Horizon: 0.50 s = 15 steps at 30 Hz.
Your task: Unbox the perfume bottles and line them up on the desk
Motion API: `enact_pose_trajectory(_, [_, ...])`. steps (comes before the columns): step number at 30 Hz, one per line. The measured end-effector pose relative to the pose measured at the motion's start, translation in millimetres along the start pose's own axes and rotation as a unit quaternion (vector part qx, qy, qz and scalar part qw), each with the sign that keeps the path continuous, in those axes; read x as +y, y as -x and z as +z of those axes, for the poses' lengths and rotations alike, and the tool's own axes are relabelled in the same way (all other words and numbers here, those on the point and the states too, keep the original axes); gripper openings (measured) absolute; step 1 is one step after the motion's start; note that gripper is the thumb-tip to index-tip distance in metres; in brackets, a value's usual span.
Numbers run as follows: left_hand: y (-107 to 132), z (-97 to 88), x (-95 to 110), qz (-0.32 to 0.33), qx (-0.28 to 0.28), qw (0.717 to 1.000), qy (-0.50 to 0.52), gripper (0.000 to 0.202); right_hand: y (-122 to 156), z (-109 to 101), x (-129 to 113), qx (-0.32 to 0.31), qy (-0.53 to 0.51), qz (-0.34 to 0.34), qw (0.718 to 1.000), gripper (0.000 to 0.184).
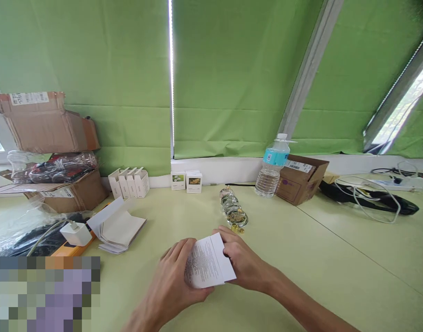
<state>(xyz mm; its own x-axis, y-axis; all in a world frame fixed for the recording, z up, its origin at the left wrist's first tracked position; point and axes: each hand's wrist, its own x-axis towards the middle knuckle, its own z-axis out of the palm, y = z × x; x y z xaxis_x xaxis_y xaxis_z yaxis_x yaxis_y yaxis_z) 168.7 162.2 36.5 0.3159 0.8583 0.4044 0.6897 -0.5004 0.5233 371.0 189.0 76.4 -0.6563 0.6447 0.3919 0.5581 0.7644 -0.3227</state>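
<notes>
- Left hand (168, 272): bare, with long, slender fingers (179, 250).
- Right hand (244, 260): bare, same lean build, back narrowing to the wrist.
- Left forearm (142, 320): bare, short stretch in view, cut off by the lower frame edge.
- Right forearm (301, 304): bare, lean, no sleeve in view.
- Fingernails (194, 240): probably short; too small to be sure.

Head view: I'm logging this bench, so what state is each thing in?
Printed white leaflet: partly folded, held between both hands.
Left hand: closed on the leaflet's left side.
Right hand: gripping the leaflet's right side.
Water bottle: upright, capped.
Small white cartons: standing in a row, top flaps raised.
Cardboard box: tilted.
White charger: cable attached.
</notes>
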Motion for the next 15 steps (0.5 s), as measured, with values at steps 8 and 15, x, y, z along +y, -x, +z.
enact_pose_trajectory(8, [1.1,-6.6,5.6,0.002,0.008,1.0,-0.002,0.076,-0.2,-2.8,4.9,-0.003,-0.05,0.007,0.999,0.034])
enact_pose_trajectory(15, [-0.2,-12.0,6.9,-0.035,-0.012,0.999,0.016,0.071,-0.9,4.7,7.7,0.019,-0.072,0.019,0.997,0.028])
